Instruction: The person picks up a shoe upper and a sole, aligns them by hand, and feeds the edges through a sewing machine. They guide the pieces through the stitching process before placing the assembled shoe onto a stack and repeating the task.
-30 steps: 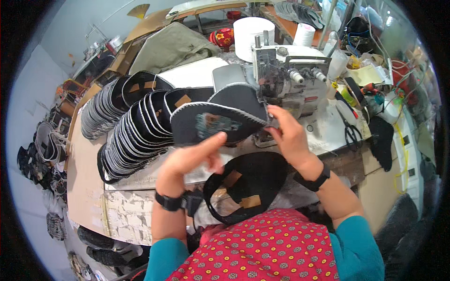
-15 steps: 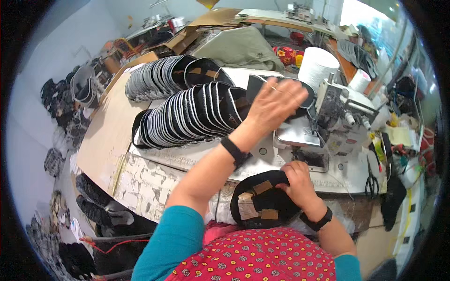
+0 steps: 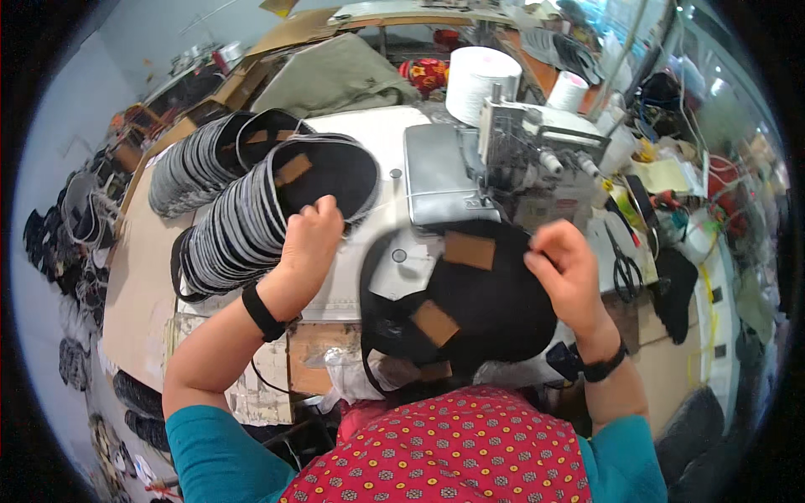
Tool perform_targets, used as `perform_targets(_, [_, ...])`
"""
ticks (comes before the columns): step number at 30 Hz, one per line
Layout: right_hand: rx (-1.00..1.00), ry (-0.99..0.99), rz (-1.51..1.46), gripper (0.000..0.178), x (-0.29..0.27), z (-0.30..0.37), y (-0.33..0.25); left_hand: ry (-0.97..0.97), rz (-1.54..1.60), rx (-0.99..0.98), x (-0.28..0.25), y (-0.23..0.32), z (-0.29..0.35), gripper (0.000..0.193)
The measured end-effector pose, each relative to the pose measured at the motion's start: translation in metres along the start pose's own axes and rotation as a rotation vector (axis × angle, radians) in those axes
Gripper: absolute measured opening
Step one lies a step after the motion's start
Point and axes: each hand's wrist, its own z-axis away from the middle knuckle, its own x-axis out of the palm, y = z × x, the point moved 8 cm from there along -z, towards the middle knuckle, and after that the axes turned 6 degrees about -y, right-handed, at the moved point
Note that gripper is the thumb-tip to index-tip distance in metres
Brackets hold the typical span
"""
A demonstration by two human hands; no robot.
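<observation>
Blur obscures whether the right hand (image 3: 572,275) touches the black piece (image 3: 503,306).

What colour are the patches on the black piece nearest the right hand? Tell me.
Tan-brown: the patches on the black piece show best in the head view.

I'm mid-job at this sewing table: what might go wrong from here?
The left hand is at the right end of the front stack; a nudge might topple it. A thin white thread stretches between that stack and the sewing machine, so it could snag. The black piece with tan patches, beside the right hand, might slip toward the red apron.
</observation>
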Motion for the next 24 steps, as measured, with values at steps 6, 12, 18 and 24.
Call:
perform_targets(6, [0.41, -0.011, -0.481, 0.024, 0.014, -0.028, 0.065, -0.199, 0.673, 0.05, -0.003, 0.017, -0.024, 0.04])
perform_targets(12, [0.023, 0.375, 0.079, 0.017, 0.003, -0.039, 0.073, 0.236, 2.738, 0.051, -0.037, 0.028, -0.059, 0.03])
perform_targets(18, [-0.387, 0.078, 0.623, 0.028, 0.062, -0.024, 0.04, 0.356, 2.63, -0.282, 0.034, 0.008, -0.098, 0.014])
perform_targets(24, [-0.43, 0.187, 0.922, 0.04, 0.048, -0.018, 0.024, -0.344, 2.191, -0.354, -0.005, 0.008, -0.034, 0.021])
